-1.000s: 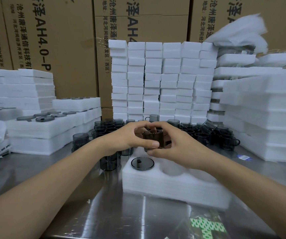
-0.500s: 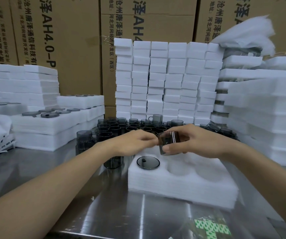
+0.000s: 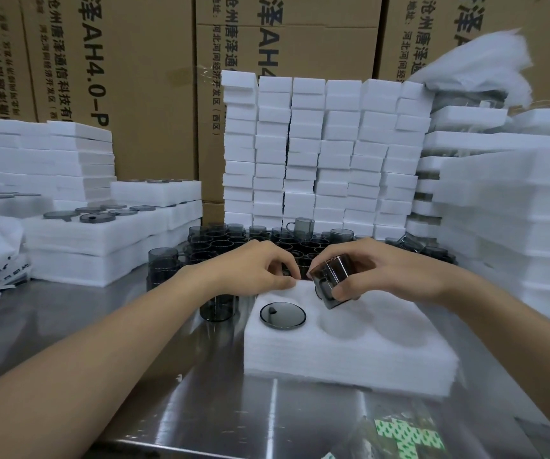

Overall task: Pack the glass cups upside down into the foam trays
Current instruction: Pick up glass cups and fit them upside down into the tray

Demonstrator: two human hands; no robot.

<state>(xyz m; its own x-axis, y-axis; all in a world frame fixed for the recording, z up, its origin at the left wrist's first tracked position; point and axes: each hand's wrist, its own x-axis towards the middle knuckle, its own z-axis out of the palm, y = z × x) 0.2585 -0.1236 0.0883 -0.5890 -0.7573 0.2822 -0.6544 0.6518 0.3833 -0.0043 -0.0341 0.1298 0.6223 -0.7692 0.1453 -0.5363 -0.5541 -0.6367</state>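
A white foam tray lies on the steel table in front of me. One smoky glass cup sits upside down in its near left hole, round base up. The hole beside it is bare. My right hand grips another smoky cup, tilted, just above the tray's far side. My left hand has let go of that cup; its curled fingers and thumb pinch the tray's far left corner. Many loose cups stand behind the tray.
Two single cups stand left of the tray. Filled foam trays are stacked at left, foam blocks behind, more foam at right. Cardboard boxes form the back wall. A green-printed plastic bag lies near the front edge.
Both hands held the cup together a second ago. The right hand now holds it alone and has lowered and tilted it over the tray, while the left hand has dropped to the tray's corner.
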